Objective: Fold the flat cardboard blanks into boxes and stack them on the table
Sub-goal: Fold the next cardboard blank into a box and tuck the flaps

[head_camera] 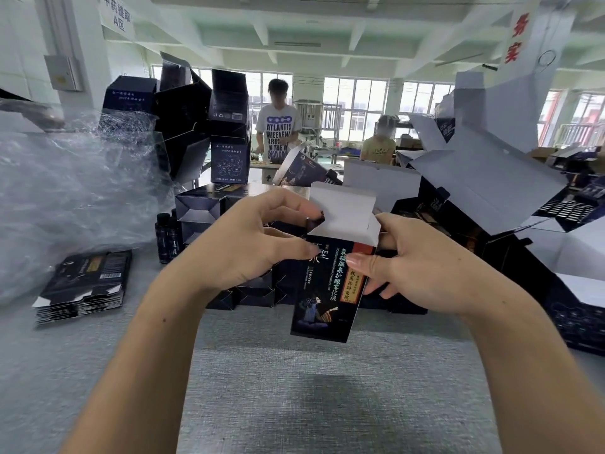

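I hold a dark printed box (327, 290) upright above the grey table (262, 388), its white top flap (342, 208) standing open. My left hand (258, 244) pinches the box's upper left edge between thumb and fingers. My right hand (415, 267) grips the upper right side, thumb on the printed front. A pile of flat dark blanks (85, 283) lies on the table at the left. Folded dark boxes (203, 208) are stacked behind my hands.
Crumpled clear plastic wrap (65, 191) fills the left side. Tall piles of open dark boxes (196, 119) rise at the back left, and opened boxes with white flaps (484, 172) crowd the right. Small dark bottles (167, 237) stand near the stack. Two people (278, 126) work at a far table.
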